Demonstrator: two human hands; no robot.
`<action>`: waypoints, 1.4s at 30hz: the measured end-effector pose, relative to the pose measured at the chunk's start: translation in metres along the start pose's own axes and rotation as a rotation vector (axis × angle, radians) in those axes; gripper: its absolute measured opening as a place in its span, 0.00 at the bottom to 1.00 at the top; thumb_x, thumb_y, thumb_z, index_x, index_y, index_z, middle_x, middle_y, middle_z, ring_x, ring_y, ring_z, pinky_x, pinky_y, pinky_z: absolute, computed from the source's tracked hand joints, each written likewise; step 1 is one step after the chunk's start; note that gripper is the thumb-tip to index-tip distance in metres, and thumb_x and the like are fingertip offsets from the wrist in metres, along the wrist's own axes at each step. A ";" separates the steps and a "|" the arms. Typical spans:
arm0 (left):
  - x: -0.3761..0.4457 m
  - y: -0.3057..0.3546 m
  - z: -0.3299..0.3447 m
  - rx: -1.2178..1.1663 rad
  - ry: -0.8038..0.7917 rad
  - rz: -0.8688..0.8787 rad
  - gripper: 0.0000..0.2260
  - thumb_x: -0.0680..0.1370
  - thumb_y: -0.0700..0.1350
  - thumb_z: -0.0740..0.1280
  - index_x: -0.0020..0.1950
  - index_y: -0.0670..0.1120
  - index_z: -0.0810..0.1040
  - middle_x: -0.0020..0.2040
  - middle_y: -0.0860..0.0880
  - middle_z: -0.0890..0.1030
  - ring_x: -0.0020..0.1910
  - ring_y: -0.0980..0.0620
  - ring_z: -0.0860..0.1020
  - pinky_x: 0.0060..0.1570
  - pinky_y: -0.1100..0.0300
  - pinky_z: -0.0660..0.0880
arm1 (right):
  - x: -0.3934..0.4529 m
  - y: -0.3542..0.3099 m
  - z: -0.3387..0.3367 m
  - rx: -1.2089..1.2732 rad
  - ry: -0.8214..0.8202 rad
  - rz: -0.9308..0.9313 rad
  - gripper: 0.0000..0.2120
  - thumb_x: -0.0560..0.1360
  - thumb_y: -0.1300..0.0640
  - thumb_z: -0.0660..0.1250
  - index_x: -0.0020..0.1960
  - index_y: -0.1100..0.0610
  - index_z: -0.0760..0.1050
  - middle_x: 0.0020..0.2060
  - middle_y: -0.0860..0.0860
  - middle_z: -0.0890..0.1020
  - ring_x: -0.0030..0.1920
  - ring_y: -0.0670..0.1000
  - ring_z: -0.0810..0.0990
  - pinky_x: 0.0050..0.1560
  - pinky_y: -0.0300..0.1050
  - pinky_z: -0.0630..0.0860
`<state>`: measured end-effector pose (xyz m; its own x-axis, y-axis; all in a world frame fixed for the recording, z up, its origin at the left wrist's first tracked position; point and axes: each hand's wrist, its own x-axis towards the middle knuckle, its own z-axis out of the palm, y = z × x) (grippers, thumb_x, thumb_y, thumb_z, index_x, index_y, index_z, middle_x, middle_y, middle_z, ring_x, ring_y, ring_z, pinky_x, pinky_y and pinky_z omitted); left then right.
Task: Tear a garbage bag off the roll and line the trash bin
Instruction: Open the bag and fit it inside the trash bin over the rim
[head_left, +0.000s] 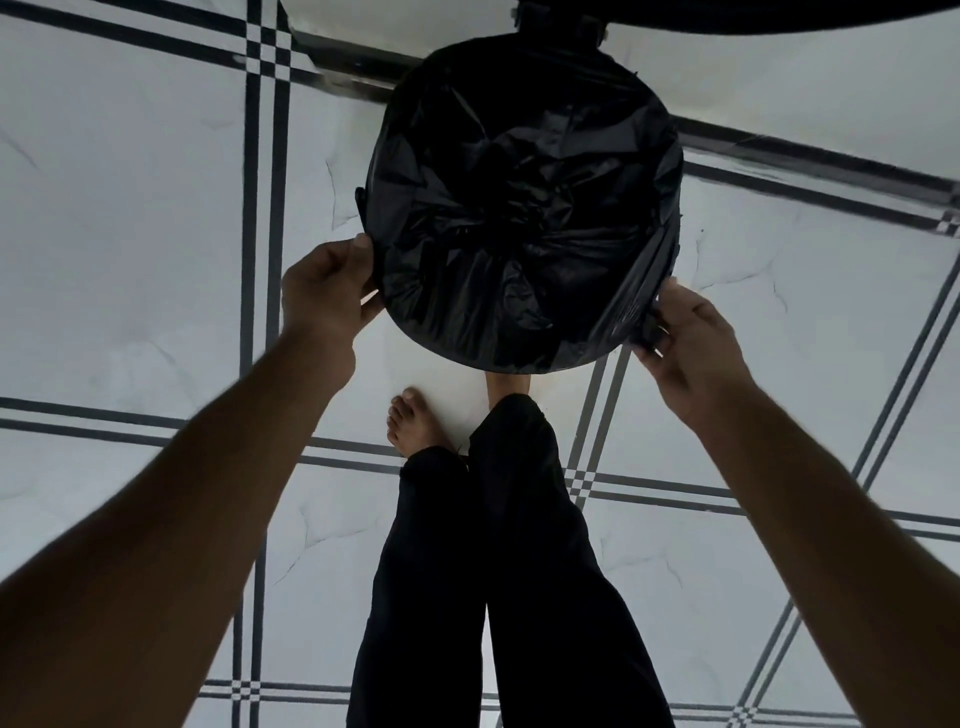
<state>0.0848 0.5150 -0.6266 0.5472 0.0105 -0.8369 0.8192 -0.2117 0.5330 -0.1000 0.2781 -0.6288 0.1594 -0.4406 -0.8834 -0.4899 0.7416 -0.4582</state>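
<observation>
A round trash bin (675, 171) stands on the floor in front of me, seen from above. A black garbage bag (519, 208) fills its inside and is folded over the rim all around. My left hand (327, 291) pinches the bag's edge at the bin's left rim. My right hand (685, 343) grips bunched bag plastic at the lower right rim. No roll of bags is in view.
The floor (130, 234) is white tile with dark double stripes. My bare foot (410, 426) and dark trouser legs (498, 571) stand just below the bin. A dark metal sill (348, 67) runs behind the bin, and a dark lid-like shape (727, 15) sits at the top edge.
</observation>
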 end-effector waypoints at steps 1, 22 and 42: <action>0.000 -0.001 -0.001 -0.045 -0.006 -0.024 0.09 0.81 0.46 0.68 0.41 0.50 0.78 0.41 0.54 0.85 0.42 0.57 0.84 0.43 0.62 0.81 | 0.003 0.000 0.002 -0.024 0.060 -0.028 0.05 0.79 0.54 0.67 0.48 0.56 0.76 0.37 0.49 0.82 0.35 0.46 0.81 0.46 0.45 0.81; 0.001 -0.005 0.003 -0.064 0.003 -0.015 0.08 0.81 0.47 0.67 0.42 0.51 0.78 0.44 0.54 0.84 0.45 0.58 0.84 0.45 0.60 0.81 | 0.001 -0.014 0.021 0.040 0.172 0.190 0.02 0.76 0.54 0.72 0.47 0.52 0.81 0.28 0.44 0.83 0.31 0.43 0.82 0.36 0.40 0.80; 0.010 -0.010 0.006 0.227 0.052 0.211 0.03 0.79 0.48 0.68 0.46 0.53 0.75 0.49 0.46 0.82 0.50 0.46 0.83 0.47 0.50 0.84 | 0.006 -0.023 -0.010 -0.880 0.263 -0.063 0.15 0.72 0.60 0.72 0.58 0.54 0.78 0.54 0.54 0.81 0.52 0.53 0.78 0.49 0.44 0.73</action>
<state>0.0807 0.5110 -0.6410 0.7137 -0.0077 -0.7005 0.6308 -0.4277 0.6474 -0.0964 0.2534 -0.6230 0.0613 -0.6478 -0.7593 -0.9795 0.1073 -0.1705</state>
